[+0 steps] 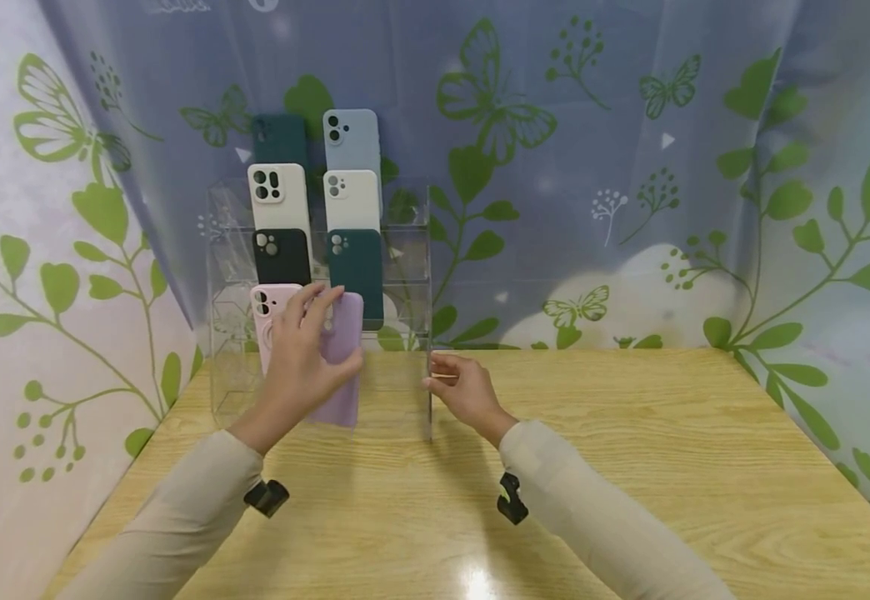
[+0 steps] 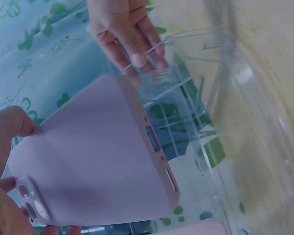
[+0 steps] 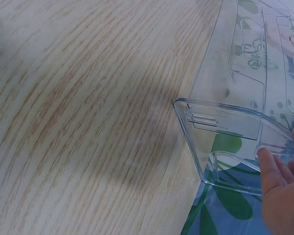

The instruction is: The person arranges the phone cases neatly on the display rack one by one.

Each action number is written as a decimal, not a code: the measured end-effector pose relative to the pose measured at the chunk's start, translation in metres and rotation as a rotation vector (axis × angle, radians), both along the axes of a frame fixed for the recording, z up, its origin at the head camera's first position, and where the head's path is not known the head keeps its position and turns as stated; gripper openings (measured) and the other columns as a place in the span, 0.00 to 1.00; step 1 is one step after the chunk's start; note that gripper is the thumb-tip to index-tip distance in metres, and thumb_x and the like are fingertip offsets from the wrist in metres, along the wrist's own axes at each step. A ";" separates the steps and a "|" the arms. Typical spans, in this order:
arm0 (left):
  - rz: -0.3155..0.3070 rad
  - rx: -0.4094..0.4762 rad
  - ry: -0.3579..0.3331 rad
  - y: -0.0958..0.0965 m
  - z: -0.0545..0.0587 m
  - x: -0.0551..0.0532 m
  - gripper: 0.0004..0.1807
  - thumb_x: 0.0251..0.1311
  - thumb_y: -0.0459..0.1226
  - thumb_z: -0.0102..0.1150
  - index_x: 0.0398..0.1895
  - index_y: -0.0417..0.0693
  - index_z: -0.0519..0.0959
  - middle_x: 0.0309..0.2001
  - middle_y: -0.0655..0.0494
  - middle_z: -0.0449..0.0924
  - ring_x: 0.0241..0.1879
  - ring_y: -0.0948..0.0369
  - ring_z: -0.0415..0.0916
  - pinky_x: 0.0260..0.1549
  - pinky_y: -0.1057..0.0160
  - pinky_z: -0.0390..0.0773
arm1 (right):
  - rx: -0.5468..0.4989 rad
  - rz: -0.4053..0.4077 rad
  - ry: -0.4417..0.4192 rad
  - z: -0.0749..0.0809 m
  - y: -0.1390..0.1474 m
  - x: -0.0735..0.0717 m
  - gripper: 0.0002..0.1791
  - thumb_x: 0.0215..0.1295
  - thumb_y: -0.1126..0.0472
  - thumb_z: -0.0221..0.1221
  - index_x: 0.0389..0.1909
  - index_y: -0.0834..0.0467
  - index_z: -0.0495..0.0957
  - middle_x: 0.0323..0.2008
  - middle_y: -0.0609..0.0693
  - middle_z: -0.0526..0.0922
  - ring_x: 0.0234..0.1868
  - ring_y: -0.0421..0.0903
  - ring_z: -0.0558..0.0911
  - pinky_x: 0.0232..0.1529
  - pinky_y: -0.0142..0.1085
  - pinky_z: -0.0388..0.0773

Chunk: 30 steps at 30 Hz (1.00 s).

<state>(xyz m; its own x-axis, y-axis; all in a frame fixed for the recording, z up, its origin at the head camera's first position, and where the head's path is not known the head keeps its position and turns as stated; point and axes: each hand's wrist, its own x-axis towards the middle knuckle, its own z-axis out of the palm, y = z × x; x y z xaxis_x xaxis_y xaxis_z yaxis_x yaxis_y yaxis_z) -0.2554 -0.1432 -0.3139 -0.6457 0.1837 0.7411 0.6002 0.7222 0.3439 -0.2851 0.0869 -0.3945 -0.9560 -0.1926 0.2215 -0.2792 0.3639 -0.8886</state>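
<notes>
My left hand (image 1: 302,358) grips a purple phone case (image 1: 345,362) at its upper part, thumb on one side edge and fingers across the top. The case leans in front of the clear plastic tiered stand (image 1: 397,392); its charging-port end faces outward in the left wrist view. Just left of it, a pink phone case (image 1: 262,298) stands partly hidden behind the same hand. At the stand's right side panel, my right hand (image 1: 468,390) holds the edge, with its fingers (image 3: 270,171) against the outer face.
Higher tiers carry two columns of cases, including a black case (image 1: 282,258), a dark green case (image 1: 356,279), a white case (image 1: 352,198) and a light blue case (image 1: 351,142). The wooden table (image 1: 630,450) meets a leaf-and-butterfly patterned curtain (image 1: 592,167) behind the stand.
</notes>
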 end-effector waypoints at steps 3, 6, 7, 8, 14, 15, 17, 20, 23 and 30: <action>0.011 0.035 0.032 0.002 0.005 -0.007 0.38 0.45 0.37 0.69 0.64 0.42 0.68 0.65 0.38 0.60 0.60 0.41 0.60 0.50 0.38 0.60 | 0.001 -0.006 -0.005 0.001 0.000 0.000 0.26 0.63 0.65 0.61 0.63 0.63 0.71 0.54 0.62 0.79 0.51 0.56 0.82 0.48 0.42 0.80; 0.017 0.050 0.087 0.004 0.009 -0.013 0.38 0.46 0.37 0.69 0.65 0.42 0.67 0.65 0.38 0.60 0.62 0.43 0.59 0.53 0.38 0.57 | 0.009 -0.004 -0.012 0.001 0.000 0.000 0.26 0.64 0.65 0.61 0.63 0.62 0.71 0.54 0.62 0.79 0.51 0.56 0.82 0.48 0.42 0.80; 0.019 0.053 0.104 0.005 0.010 -0.015 0.39 0.47 0.37 0.69 0.65 0.42 0.66 0.66 0.38 0.59 0.62 0.44 0.58 0.54 0.39 0.57 | 0.010 -0.003 -0.013 0.001 0.000 0.000 0.26 0.64 0.65 0.61 0.64 0.62 0.71 0.54 0.62 0.79 0.51 0.56 0.81 0.48 0.42 0.80; 0.021 0.056 0.121 0.005 0.011 -0.017 0.39 0.47 0.37 0.70 0.66 0.42 0.66 0.66 0.39 0.59 0.62 0.44 0.58 0.54 0.40 0.57 | 0.013 -0.002 -0.013 0.001 0.000 0.001 0.26 0.64 0.65 0.61 0.64 0.62 0.71 0.54 0.62 0.79 0.51 0.56 0.81 0.48 0.42 0.80; 0.043 0.108 0.184 0.011 0.011 -0.033 0.40 0.47 0.38 0.71 0.66 0.44 0.66 0.68 0.41 0.57 0.61 0.44 0.58 0.55 0.40 0.59 | 0.018 -0.017 -0.006 0.002 0.001 0.000 0.26 0.63 0.65 0.62 0.63 0.62 0.71 0.54 0.62 0.80 0.51 0.56 0.82 0.47 0.42 0.80; 0.050 0.120 0.184 0.012 0.010 -0.036 0.40 0.47 0.38 0.71 0.66 0.44 0.66 0.68 0.41 0.57 0.61 0.44 0.58 0.54 0.40 0.60 | 0.016 -0.020 -0.007 0.002 0.001 0.000 0.26 0.63 0.65 0.62 0.63 0.62 0.71 0.53 0.62 0.80 0.51 0.56 0.82 0.47 0.42 0.80; 0.060 0.143 0.180 0.014 0.007 -0.040 0.39 0.47 0.38 0.70 0.66 0.44 0.66 0.68 0.41 0.57 0.61 0.44 0.58 0.53 0.40 0.61 | 0.015 -0.020 -0.009 0.002 0.001 0.000 0.27 0.63 0.65 0.62 0.63 0.62 0.71 0.53 0.61 0.80 0.50 0.56 0.82 0.47 0.42 0.80; 0.079 0.176 0.167 0.017 0.002 -0.047 0.39 0.48 0.38 0.70 0.65 0.44 0.67 0.68 0.41 0.57 0.61 0.43 0.57 0.52 0.40 0.63 | 0.014 -0.017 -0.007 0.001 0.001 0.000 0.26 0.63 0.65 0.62 0.63 0.62 0.71 0.53 0.61 0.80 0.50 0.56 0.82 0.47 0.42 0.80; 0.111 0.213 0.145 0.020 -0.004 -0.052 0.38 0.49 0.39 0.70 0.66 0.45 0.66 0.68 0.42 0.57 0.62 0.44 0.55 0.53 0.41 0.65 | 0.015 -0.012 -0.006 0.001 0.002 0.000 0.26 0.63 0.65 0.61 0.63 0.62 0.71 0.53 0.62 0.80 0.50 0.56 0.82 0.47 0.42 0.80; 0.195 0.249 0.107 0.026 -0.023 -0.058 0.38 0.50 0.40 0.69 0.66 0.45 0.66 0.68 0.42 0.56 0.63 0.43 0.54 0.55 0.42 0.64 | 0.011 0.004 -0.025 0.003 0.002 0.002 0.26 0.64 0.65 0.61 0.64 0.62 0.70 0.55 0.62 0.78 0.52 0.56 0.81 0.48 0.43 0.79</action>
<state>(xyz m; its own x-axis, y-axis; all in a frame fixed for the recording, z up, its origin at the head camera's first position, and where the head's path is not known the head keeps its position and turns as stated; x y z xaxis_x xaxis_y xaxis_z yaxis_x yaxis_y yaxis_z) -0.3135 -0.1176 -0.3373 -0.5669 -0.1307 0.8133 0.5011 0.7290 0.4664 -0.2830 0.0889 -0.3916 -0.9604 -0.1988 0.1950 -0.2582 0.3731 -0.8912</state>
